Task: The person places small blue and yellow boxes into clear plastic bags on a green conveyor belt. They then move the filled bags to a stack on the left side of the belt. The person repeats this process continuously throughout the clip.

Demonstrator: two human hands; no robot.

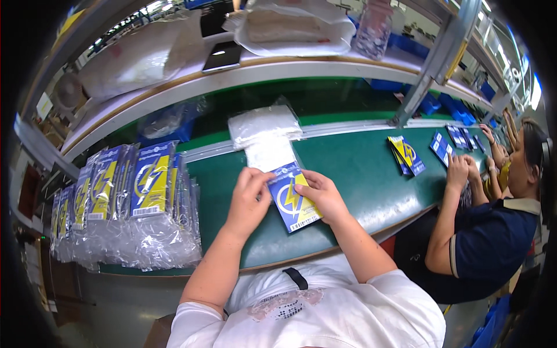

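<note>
A flat blue-and-yellow printed card [287,203] with a lightning bolt is held tilted above the green worktable. My right hand [324,196] grips its right side, thumb on the printed face and fingers behind. At its upper left corner, my left hand [249,194] is closed, with thumb and forefinger pinched at the edge. Just beyond the card lies a stack of clear plastic bags [264,124], over a white sheet-like pile [270,153]. To my left stand several rows of similar cards in clear bags [151,188], upright and packed close together.
The green worktable [360,180] runs off to the right. More blue-and-yellow cards [406,155] lie there, near a co-worker [493,232] who handles a blue card [441,148]. A shelf [325,62] crosses above the table's far side, with a metal post [435,64] at right.
</note>
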